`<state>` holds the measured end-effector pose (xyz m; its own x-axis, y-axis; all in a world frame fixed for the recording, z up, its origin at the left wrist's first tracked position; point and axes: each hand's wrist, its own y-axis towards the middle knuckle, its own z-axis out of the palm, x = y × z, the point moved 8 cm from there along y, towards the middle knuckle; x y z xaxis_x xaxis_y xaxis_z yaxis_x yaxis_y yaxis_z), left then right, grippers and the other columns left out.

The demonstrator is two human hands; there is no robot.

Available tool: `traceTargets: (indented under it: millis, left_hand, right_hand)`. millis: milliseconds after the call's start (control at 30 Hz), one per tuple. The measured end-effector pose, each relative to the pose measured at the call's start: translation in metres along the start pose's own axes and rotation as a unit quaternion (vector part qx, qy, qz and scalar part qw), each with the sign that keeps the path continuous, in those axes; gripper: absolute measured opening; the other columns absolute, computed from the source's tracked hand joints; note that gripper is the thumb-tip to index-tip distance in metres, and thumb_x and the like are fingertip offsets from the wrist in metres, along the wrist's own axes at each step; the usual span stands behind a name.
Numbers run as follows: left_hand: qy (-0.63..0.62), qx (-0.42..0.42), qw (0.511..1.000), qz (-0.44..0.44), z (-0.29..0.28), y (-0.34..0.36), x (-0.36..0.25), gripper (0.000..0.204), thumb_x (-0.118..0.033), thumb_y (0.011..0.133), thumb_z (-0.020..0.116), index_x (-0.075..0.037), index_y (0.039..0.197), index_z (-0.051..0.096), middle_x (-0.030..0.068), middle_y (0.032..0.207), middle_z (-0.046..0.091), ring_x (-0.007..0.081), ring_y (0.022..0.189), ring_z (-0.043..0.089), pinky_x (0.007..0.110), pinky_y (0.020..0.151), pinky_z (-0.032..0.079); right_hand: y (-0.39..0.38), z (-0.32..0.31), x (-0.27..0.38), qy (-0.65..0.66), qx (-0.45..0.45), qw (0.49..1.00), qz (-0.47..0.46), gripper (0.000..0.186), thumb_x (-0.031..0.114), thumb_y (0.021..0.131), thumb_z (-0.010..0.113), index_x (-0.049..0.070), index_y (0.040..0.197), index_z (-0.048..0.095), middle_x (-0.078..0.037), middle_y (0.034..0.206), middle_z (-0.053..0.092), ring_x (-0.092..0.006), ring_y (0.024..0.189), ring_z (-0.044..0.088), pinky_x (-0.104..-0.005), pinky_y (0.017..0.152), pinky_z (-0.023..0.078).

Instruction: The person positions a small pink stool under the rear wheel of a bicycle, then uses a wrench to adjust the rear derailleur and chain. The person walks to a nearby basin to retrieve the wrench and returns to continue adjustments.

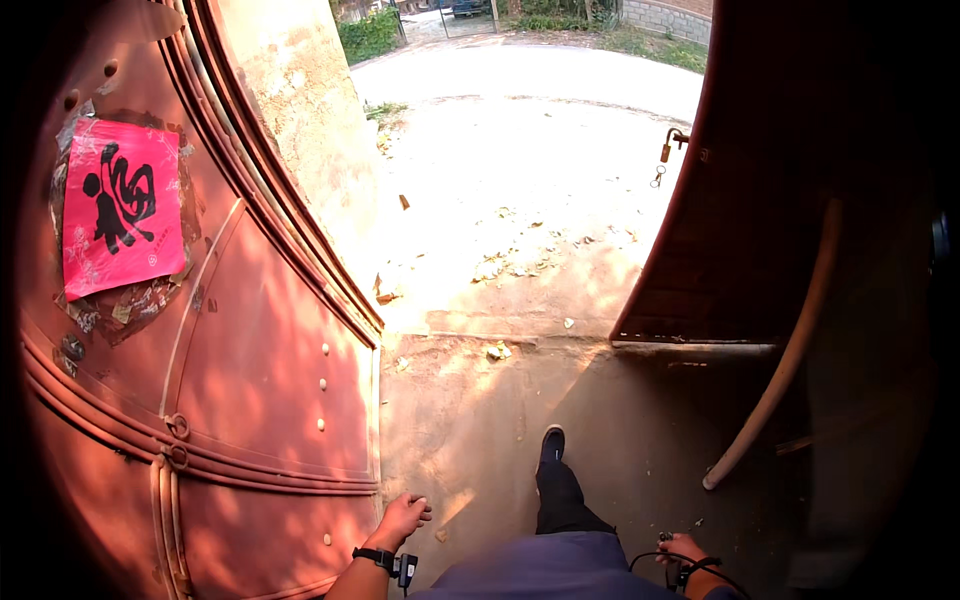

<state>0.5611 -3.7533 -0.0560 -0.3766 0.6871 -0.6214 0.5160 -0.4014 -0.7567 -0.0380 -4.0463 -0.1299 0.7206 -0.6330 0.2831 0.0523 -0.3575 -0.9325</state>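
My left hand (403, 515) hangs beside the red metal door leaf (270, 390), apart from it. Its fingers are loosely curled, and I see nothing in them. At lower right, my right hand (684, 549) is closed near my body, with a small shiny thing (665, 537) at its fingers, too small to name. Dark bands with small devices circle both wrists. A padlock (666, 152) hangs from the edge of the dark right door leaf (740, 240), with keys (657, 177) dangling below it. My dark shoe (552, 445) is on the ground ahead.
A bright pink paper (125, 210) with black brushwork sticks to the left leaf. A long curved wooden pole (785, 365) leans at the right leaf. A low threshold (480, 335) crosses the gateway. Beyond lie scattered leaves (520, 262), a pale road (530, 75) and an open gate.
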Motion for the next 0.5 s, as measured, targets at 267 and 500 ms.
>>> traceTargets:
  millis: [267, 500]
  left_hand:
    - [-0.030, -0.040, 0.997, -0.062, 0.012, 0.155, -0.152, 0.029, -0.020, 0.095, 0.055, 0.004, 0.110, 0.061, 0.0122, 0.090, 0.067, 0.0180, 0.073, 0.067, 0.029, 0.060, 0.053]
    - [0.105, 0.043, 0.989, -0.098, 0.006, 0.333, -0.306, 0.033, -0.025, 0.098, 0.053, 0.004, 0.112, 0.061, 0.0134, 0.095, 0.070, 0.0190, 0.079, 0.069, 0.031, 0.068, 0.055]
  right_hand:
    - [0.147, -0.018, 0.511, -0.024, -0.011, 0.977, -0.210, 0.017, 0.018, 0.080, 0.065, 0.002, 0.084, 0.064, -0.009, 0.072, 0.065, -0.0196, 0.060, 0.063, -0.0336, 0.052, 0.052]
    - [0.216, 0.056, 0.898, -0.035, 0.065, 0.926, -0.371, 0.025, 0.026, 0.078, 0.067, 0.003, 0.087, 0.063, -0.005, 0.068, 0.060, -0.0154, 0.059, 0.058, -0.0320, 0.057, 0.049]
